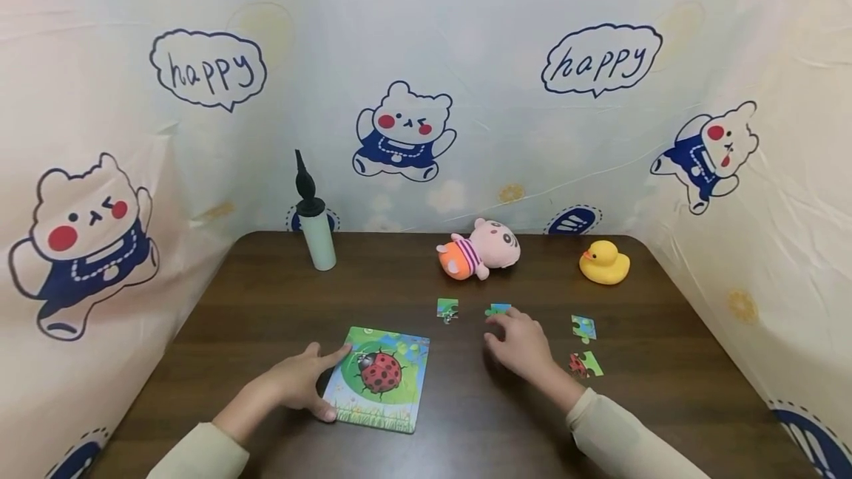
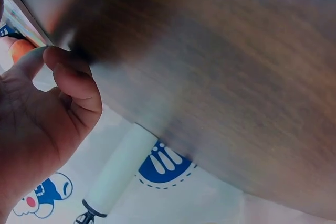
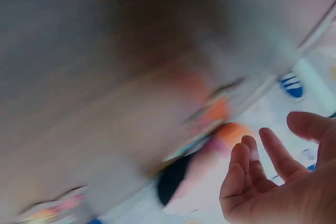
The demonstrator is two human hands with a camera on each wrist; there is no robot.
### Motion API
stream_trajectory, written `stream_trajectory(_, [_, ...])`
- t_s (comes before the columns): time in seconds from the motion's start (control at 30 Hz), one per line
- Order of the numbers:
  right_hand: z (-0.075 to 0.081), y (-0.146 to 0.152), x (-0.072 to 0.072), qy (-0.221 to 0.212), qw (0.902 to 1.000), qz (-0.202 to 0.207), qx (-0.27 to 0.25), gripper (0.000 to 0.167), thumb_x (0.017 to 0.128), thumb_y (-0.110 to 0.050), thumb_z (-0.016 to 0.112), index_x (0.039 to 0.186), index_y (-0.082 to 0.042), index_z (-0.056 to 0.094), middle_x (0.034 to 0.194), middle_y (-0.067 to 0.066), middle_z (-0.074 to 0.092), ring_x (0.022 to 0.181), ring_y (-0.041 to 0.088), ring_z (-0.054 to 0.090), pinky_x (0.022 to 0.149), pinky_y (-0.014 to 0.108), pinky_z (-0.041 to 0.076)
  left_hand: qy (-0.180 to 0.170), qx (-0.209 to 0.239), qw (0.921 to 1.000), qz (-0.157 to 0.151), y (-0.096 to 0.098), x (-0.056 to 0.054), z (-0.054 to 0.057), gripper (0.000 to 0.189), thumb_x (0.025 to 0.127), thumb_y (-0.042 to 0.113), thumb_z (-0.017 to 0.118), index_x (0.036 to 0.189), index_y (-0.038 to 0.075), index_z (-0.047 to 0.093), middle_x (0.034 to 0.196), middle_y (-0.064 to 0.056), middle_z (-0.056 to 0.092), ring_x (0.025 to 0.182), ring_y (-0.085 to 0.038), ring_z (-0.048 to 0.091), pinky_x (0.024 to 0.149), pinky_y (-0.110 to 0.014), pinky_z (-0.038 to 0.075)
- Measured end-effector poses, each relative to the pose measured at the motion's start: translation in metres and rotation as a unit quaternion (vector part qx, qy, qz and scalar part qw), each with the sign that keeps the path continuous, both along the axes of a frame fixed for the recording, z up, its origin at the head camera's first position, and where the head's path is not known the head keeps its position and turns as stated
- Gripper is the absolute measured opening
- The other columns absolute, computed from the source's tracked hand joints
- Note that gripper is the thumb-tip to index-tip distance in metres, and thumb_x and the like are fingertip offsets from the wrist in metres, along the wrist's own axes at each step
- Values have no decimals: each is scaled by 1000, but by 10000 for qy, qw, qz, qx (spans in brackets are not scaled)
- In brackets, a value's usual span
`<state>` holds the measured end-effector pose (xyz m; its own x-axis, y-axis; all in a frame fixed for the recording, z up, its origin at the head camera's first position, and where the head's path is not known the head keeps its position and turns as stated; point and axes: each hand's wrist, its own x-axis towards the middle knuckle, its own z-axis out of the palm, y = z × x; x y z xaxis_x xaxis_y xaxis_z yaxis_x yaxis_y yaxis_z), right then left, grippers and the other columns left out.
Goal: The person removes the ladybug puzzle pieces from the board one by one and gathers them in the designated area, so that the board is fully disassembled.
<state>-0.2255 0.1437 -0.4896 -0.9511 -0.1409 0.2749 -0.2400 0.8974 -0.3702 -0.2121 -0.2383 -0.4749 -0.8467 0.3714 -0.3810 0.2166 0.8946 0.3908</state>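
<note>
A square ladybug puzzle board (image 1: 406,409) lies on the table in the head view. My left hand (image 1: 296,379) is at its left side, the index finger touching the upper left edge and the thumb at the lower left corner. Toward the middle, my right hand (image 1: 522,346) reaches over a blue-green puzzle piece (image 1: 499,308), partly covered by the fingers. The right wrist view shows that hand (image 3: 283,174) with thumb and fingers apart; contact with the piece cannot be made out. Another puzzle piece (image 1: 446,307) lies to the left of it.
Right of my right forearm lie a blue-green piece (image 1: 583,326) and a red-green piece (image 1: 591,363). Along the back stand a pale green hand pump (image 1: 319,242), a pink plush toy (image 1: 495,246) on its side and a yellow rubber duck (image 1: 606,265). A printed curtain surrounds the brown table (image 1: 266,309).
</note>
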Motion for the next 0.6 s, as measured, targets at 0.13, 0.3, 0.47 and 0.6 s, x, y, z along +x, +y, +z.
stream_trajectory(0.13, [8,-35,5,425,9972,599,-159,14,78,-20,72,90,-16,74,83,-3,63,77,18,59,67,37,45,42,52,10000,2,-2,1,-3,110,52,50,86,147,24,35,134,-30,37,100,-39,54,83,-59,44])
stream_trajectory(0.3, [13,-90,5,88,9888,1492,15,13,80,-21,70,92,-18,76,80,-4,64,71,12,54,61,27,42,19,12,10000,77,-2,0,-3,109,53,51,85,147,25,35,137,-31,35,109,-44,51,87,-60,42])
stream_trajectory(0.47, [15,-147,4,-355,9786,1848,837,25,83,-36,68,102,-21,75,88,-2,65,73,12,49,63,27,37,-111,-34,9999,71,0,1,1,107,56,53,84,147,26,34,143,-33,29,117,-47,47,89,-62,40])
stream_trajectory(0.6, [16,-182,2,-715,9739,1645,1390,36,83,-45,66,110,-24,71,94,-3,62,77,14,46,68,30,34,-107,-32,9999,50,-1,5,3,107,57,52,84,147,25,33,141,-32,30,116,-47,47,88,-61,41])
